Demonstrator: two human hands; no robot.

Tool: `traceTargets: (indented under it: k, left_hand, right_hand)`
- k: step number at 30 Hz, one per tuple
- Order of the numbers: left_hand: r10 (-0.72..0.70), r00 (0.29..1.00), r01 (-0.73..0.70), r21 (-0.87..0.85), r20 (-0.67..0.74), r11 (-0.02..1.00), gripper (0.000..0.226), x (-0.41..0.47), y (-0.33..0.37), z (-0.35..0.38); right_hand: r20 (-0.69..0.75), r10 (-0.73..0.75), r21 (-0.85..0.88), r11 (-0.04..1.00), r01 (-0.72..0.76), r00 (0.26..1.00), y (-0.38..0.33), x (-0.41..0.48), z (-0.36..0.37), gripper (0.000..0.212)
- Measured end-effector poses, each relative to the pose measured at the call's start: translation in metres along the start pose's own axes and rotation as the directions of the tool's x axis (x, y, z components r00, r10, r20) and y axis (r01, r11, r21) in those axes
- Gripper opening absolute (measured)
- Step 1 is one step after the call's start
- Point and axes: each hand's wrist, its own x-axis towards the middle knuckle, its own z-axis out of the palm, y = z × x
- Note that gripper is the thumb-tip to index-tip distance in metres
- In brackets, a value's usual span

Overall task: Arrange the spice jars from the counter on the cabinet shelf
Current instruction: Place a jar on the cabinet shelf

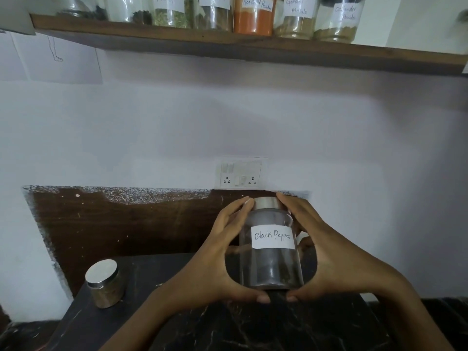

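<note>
- The Black Pepper jar (272,249) is sitting at about 5 o'clock in the view, label facing the camera. It is over the dark marble counter (253,325) and looking just lifted off it.
- The left hand (222,262) is wrapping the jar from 9 o'clock and the right hand (336,254) from 3 o'clock. Both are spread wide and curled round the glass.
- Both thumbs are tucking in under the base at 6 o'clock, while the fingertips are reaching up to the steel lid (267,203) at 12 o'clock.
- The jar is going up to the wooden shelf (253,44) at 12 o'clock, which is already lined with jars, among them the Red Chilli Powder jar (253,19).
- To do it well, I judge she should be raising it upright with the thumbs carrying the weight. The target is the bare board at 1 o'clock, past the Coriander Powder jar (339,21).
- Smooth glass is calling for a firm squeeze, and the base should be clearing the shelf's front edge before sliding in.
- One more steel-lidded jar (106,287) is waiting at 8 o'clock on the counter.
</note>
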Motion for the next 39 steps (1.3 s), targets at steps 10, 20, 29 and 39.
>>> traceTargets:
  k: [10,20,29,39]
  left_hand:
    - [0.107,0.994,-0.112,0.253,0.035,0.961,0.129,0.054,0.022,-0.021]
    - [0.32,0.932,-0.362,0.471,0.17,0.805,0.121,0.178,0.103,-0.047]
    - [0.474,0.858,-0.452,0.728,0.197,0.516,0.124,0.283,0.181,-0.052]
    - [0.584,0.806,-0.342,0.883,0.098,0.323,0.125,0.378,0.208,-0.055]
  right_hand:
    - [-0.15,-0.12,-0.052,0.992,0.114,0.981,0.007,0.011,-0.048,0.125]
    - [-0.367,-0.249,-0.169,0.965,0.199,0.896,0.016,0.02,-0.154,0.132]
    - [-0.534,-0.375,-0.367,0.91,0.192,0.757,0.029,0.04,-0.264,0.141]
    - [-0.562,-0.501,-0.552,0.82,0.153,0.658,0.048,0.081,-0.359,0.139]
